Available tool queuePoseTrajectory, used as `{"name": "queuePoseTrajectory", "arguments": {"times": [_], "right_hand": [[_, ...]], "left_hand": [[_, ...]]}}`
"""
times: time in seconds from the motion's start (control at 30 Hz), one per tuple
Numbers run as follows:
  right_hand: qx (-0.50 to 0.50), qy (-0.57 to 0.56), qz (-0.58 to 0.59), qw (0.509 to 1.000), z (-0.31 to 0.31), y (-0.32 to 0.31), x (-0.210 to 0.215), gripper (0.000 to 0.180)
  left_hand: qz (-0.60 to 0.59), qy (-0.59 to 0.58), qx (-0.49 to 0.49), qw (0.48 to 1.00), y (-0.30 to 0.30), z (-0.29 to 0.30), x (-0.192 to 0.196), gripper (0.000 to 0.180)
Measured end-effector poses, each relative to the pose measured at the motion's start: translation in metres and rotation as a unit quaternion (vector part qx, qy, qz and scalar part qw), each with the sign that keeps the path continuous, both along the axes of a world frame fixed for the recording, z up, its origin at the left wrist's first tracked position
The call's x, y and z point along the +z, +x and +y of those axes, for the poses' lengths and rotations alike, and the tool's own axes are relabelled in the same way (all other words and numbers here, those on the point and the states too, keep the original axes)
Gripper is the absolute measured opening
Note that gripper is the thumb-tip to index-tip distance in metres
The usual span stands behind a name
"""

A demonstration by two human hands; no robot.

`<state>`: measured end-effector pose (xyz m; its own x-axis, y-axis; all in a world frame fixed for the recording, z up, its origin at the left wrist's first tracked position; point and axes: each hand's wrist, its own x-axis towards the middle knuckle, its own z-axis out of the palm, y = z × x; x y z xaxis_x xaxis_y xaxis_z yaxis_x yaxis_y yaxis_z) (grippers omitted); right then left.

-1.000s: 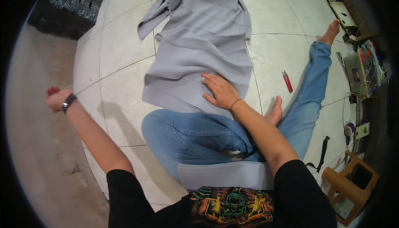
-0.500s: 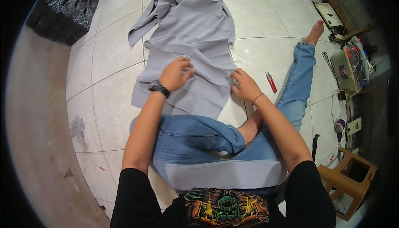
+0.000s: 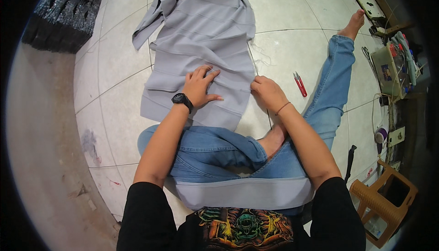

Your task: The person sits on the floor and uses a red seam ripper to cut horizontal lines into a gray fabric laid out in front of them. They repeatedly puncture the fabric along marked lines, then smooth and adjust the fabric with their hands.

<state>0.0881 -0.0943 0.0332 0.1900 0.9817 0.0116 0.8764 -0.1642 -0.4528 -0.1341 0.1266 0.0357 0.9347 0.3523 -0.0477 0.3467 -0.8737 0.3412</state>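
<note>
A grey garment (image 3: 201, 36) with horizontal seams and a sleeve at its far left lies spread on the tiled floor in front of my legs. My left hand (image 3: 200, 86), with a black watch at the wrist, rests on its lower middle, fingers and thumb spread. At the garment's right edge, my right hand (image 3: 269, 92) pinches the fabric with its fingers closed. Red-handled thread snips (image 3: 300, 85) lie on the floor to the right of that hand. Another strip of grey cloth (image 3: 242, 192) lies across my lap.
Loose threads (image 3: 261, 56) lie beside the garment's right edge. A stack of dark bundles (image 3: 64, 15) stands at the far left by the wall. On the right are a bin of tools and bottles (image 3: 388, 70), scissors (image 3: 369, 61), a purple-and-white spool (image 3: 380, 135) and a brown plastic stool (image 3: 384, 200).
My left hand has gone from hovering with curled fingers to lying spread on the garment. The right hand has closed on the garment's edge. The whole view has shifted slightly.
</note>
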Motion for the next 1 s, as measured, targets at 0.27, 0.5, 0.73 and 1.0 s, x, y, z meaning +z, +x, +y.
{"name": "queuePoseTrajectory", "arguments": {"times": [0.27,0.5,0.73,1.0], "right_hand": [[-0.003,-0.075,0.069,0.995,-0.056,0.056,0.02,0.009],[-0.139,-0.032,0.219,0.965,-0.083,0.08,0.069,0.025],[-0.118,0.102,0.629,0.761,0.013,-0.007,0.029,0.031],[-0.076,-0.309,-0.022,0.948,-0.055,0.067,0.045,0.042]], "left_hand": [[0.068,0.039,0.014,0.997,-0.012,0.015,-0.014,0.12],[0.094,0.008,0.044,0.995,-0.011,0.022,-0.004,0.11],[-0.012,0.039,0.307,0.951,-0.01,0.032,-0.035,0.085],[0.045,-0.023,0.382,0.923,-0.024,0.061,-0.053,0.09]]}}
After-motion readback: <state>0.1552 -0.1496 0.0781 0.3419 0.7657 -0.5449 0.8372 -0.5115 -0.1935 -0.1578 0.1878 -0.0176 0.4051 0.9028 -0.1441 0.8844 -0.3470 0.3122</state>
